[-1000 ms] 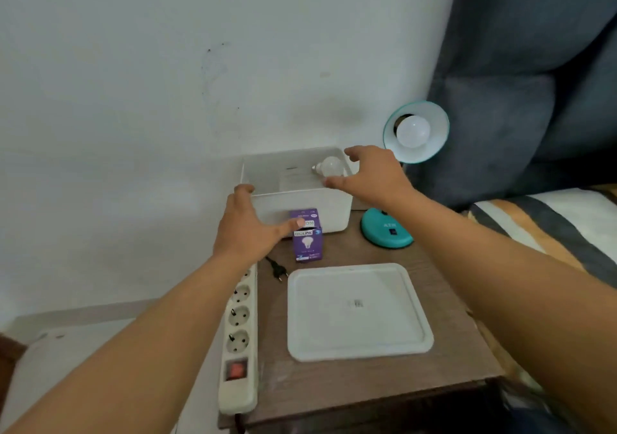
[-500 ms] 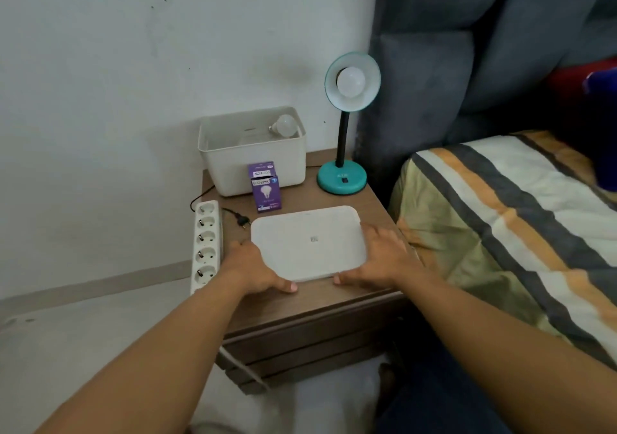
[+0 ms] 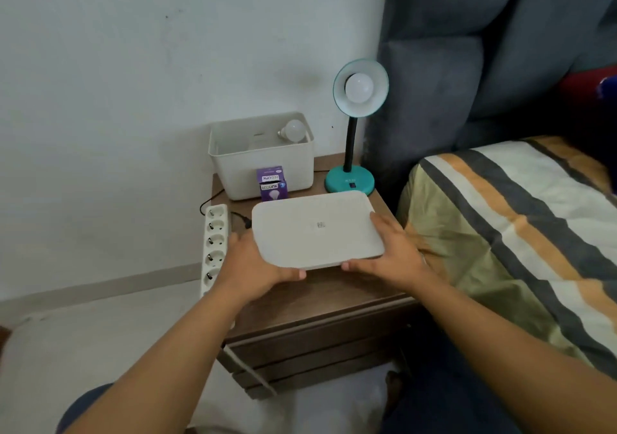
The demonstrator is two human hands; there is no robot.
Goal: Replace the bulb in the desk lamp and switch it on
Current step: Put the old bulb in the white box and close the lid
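Lid (image 3: 314, 226) raised off nightstand (image 3: 334, 300), both hands' fingers (image 3: 293, 275) gripping it; lamp (image 3: 357, 126) bulb (image 3: 359, 87) unlit.

Two bare forearms, no sleeves, no rings or watch visible, dark blue trouser knee (image 3: 83, 407) at lower left

Teal desk lamp (image 3: 351, 153) upright, unlit bulb (image 3: 359, 87) fitted, spare bulb (image 3: 60, 130) lying in white bin (image 3: 263, 163)

both hands (image 3: 320, 263) on white lid (image 3: 317, 228)
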